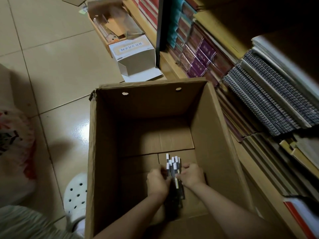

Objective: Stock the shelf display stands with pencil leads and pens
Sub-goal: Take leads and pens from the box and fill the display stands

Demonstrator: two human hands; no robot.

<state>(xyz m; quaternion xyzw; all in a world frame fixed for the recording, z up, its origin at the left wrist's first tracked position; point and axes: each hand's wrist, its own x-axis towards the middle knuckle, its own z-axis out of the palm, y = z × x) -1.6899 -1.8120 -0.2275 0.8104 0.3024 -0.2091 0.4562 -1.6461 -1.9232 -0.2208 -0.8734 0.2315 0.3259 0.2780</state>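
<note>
A tall open cardboard box (103,152) stands on the tiled floor in front of me. Deep inside it, near the bottom, a bundle of black pens (173,167) with white ends lies between my hands. My left hand (157,182) grips the bundle from the left, fingers curled round it. My right hand (191,175) grips it from the right, thumb and fingers pinching the pens. The lower part of the bundle is hidden in shadow between my wrists.
Shelves of notebooks and spiral pads (259,94) run along the right. A white empty carton (136,54) and a brown box with clear plastic trays (112,26) lie on the floor beyond. My white clog (76,195) stands left of the box.
</note>
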